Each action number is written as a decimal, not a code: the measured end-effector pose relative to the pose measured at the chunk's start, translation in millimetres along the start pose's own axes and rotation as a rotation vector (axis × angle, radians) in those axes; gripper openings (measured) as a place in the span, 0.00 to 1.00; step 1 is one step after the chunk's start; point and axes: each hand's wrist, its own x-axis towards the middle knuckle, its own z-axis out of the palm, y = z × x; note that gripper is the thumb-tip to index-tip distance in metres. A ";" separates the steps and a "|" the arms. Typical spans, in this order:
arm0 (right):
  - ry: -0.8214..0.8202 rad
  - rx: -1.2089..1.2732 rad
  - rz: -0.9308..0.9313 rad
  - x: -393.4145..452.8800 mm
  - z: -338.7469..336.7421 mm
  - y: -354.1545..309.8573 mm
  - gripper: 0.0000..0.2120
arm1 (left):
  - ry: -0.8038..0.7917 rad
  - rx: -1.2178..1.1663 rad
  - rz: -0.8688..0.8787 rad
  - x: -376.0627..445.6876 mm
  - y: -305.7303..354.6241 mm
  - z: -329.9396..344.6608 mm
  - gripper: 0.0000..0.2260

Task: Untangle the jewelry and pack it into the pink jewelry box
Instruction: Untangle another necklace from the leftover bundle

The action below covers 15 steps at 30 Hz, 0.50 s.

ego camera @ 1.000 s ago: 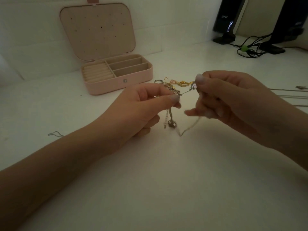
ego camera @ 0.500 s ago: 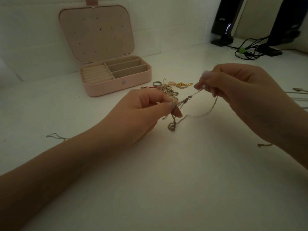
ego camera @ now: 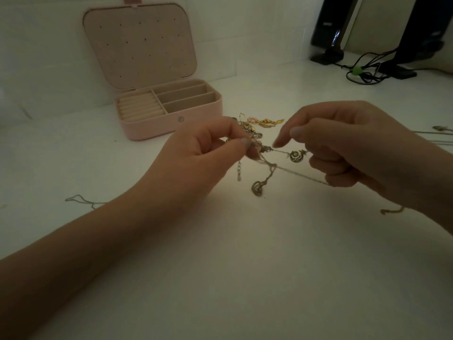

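My left hand (ego camera: pixel 203 153) pinches a knot of tangled chains (ego camera: pixel 266 153) between thumb and forefinger, lifted above the white table. A thin chain (ego camera: pixel 299 174) runs taut from that knot into the curled lower fingers of my right hand (ego camera: pixel 348 148), whose forefinger is stretched toward the knot. A round pendant (ego camera: pixel 296 155) hangs on a strand between the hands. A second pendant (ego camera: pixel 257 188) dangles below the knot. The pink jewelry box (ego camera: pixel 171 123) stands open at the back left, its compartments bare. Gold pieces (ego camera: pixel 267 121) lie behind my hands.
A loose thin chain (ego camera: pixel 81 201) lies on the table at the left. Another chain end (ego camera: pixel 392 211) shows under my right wrist, and more chains (ego camera: pixel 438 134) lie at the right edge. Black speakers (ego camera: pixel 331 28) and cables (ego camera: pixel 362 72) occupy the back right corner.
My right hand has dropped lower and drawn the chain out to the right. A round pendant has come free of the tangle and now hangs between the hands.
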 end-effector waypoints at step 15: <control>0.006 -0.141 -0.189 1.0 7.5 2.8 0.09 | 0.013 0.115 -0.002 -4.2 0.8 2.4 0.05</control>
